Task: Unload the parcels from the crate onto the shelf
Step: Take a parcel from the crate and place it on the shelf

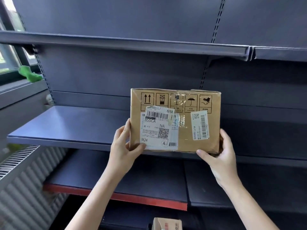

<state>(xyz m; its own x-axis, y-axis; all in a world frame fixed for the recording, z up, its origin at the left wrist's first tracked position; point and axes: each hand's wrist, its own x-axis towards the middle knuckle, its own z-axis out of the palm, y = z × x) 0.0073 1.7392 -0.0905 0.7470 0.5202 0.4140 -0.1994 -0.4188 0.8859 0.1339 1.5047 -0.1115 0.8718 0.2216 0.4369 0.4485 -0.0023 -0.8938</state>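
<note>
Fingers of the left hand (122, 147) and right hand (219, 155) pinch the lower corners of one cardboard parcel (182, 123), held upright at the front edge of the middle shelf (66, 128). Its white label (157, 130) reads "855CA", "NA", "M24", "A"; a smaller barcode sticker (200, 125) reads "1743". Five handling symbols run along the top. A second parcel (167, 224) shows below, a green object (29, 74) on the windowsill.

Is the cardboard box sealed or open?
Sealed: the cardboard box has clear tape and labels across its visible face, no flap lifted.
</note>
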